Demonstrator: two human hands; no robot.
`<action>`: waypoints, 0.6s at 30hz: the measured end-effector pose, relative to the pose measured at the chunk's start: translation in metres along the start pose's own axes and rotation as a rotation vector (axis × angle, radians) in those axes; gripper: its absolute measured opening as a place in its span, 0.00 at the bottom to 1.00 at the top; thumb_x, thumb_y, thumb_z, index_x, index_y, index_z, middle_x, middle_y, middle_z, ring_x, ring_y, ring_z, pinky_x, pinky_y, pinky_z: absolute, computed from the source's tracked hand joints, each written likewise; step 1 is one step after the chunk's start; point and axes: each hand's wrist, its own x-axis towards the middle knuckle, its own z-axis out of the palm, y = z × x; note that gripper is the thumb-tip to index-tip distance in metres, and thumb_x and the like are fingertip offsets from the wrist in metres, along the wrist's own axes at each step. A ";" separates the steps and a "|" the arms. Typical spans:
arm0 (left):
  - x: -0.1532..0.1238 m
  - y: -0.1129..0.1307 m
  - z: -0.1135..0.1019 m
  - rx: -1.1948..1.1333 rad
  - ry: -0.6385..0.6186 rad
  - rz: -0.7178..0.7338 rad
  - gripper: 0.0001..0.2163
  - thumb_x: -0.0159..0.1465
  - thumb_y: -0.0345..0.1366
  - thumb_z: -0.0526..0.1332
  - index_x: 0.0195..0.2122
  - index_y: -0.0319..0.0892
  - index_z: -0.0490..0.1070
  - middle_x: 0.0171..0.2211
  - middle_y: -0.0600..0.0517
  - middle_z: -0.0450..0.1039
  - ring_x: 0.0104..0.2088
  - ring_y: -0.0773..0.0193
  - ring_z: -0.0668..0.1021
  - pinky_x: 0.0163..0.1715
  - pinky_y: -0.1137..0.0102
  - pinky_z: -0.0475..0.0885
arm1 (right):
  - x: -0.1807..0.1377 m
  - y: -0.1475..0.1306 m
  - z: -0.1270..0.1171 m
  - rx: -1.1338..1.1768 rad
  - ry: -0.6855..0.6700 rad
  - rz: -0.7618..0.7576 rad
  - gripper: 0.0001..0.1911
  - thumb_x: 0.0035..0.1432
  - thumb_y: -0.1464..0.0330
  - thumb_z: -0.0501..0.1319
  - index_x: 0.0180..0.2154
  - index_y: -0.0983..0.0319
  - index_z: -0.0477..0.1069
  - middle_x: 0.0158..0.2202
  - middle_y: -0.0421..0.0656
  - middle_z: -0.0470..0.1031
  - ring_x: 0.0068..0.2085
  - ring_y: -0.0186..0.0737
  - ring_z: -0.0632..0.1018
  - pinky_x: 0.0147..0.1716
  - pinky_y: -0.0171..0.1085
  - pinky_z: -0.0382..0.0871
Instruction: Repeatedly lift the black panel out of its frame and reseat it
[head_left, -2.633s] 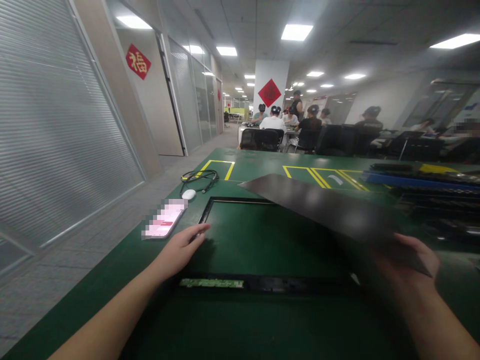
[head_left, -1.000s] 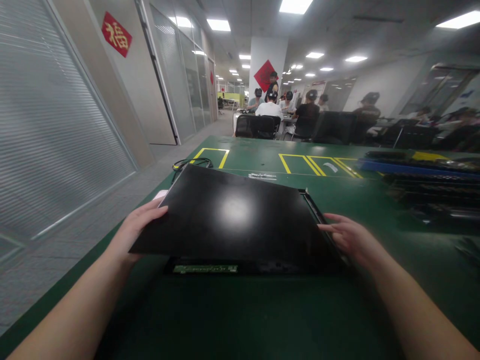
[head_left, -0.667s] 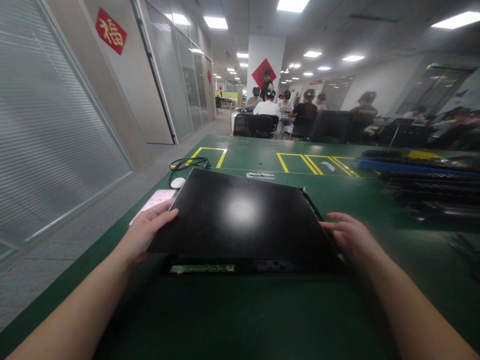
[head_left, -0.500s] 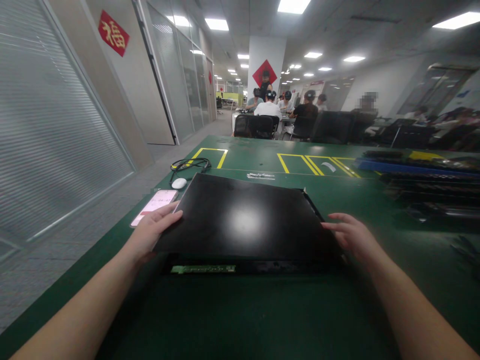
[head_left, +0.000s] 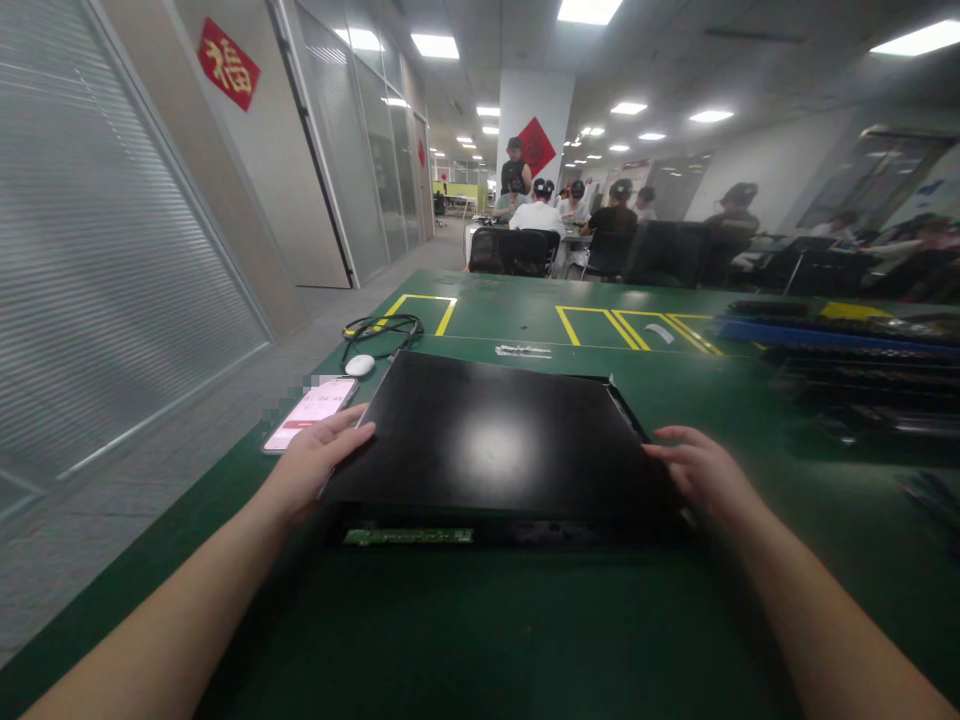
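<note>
A glossy black panel (head_left: 495,440) lies nearly flat over a thin black frame on the green table (head_left: 525,620). My left hand (head_left: 311,465) grips the panel's left edge, fingers on top. My right hand (head_left: 701,475) holds its right edge, fingers spread along the side. A narrow green circuit strip (head_left: 409,536) shows along the frame's near edge, just below the panel.
A phone with a lit pink screen (head_left: 311,412) lies left of the panel, with a white mouse (head_left: 359,365) and a coiled black cable (head_left: 382,328) behind it. Yellow floor-style markings (head_left: 600,325) cross the table. Dark trays (head_left: 840,350) are stacked at right. Several people sit at desks beyond.
The panel, earlier held up in my right hand alone, has come down over the frame; my left hand took its left edge and the panel has sunk flatter and slid slightly right.
</note>
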 end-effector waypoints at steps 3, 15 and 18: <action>-0.001 0.000 0.002 -0.001 -0.004 0.008 0.21 0.59 0.25 0.68 0.54 0.39 0.75 0.34 0.44 0.85 0.24 0.61 0.84 0.23 0.76 0.78 | -0.001 -0.003 0.000 -0.010 0.023 -0.004 0.22 0.44 0.64 0.68 0.43 0.58 0.67 0.12 0.30 0.61 0.13 0.30 0.59 0.15 0.32 0.47; -0.004 0.002 0.015 0.038 0.002 -0.049 0.24 0.58 0.26 0.69 0.57 0.36 0.72 0.33 0.44 0.85 0.22 0.61 0.83 0.20 0.76 0.76 | -0.008 -0.010 0.005 -0.133 0.061 -0.010 0.14 0.46 0.67 0.63 0.38 0.58 0.69 0.21 0.38 0.74 0.13 0.30 0.60 0.15 0.33 0.50; -0.001 -0.002 0.013 0.039 -0.020 -0.033 0.23 0.57 0.27 0.70 0.55 0.36 0.74 0.33 0.44 0.85 0.22 0.62 0.83 0.21 0.76 0.76 | -0.008 -0.008 0.006 -0.168 0.060 -0.016 0.14 0.46 0.67 0.63 0.39 0.58 0.69 0.25 0.39 0.77 0.14 0.30 0.62 0.15 0.34 0.53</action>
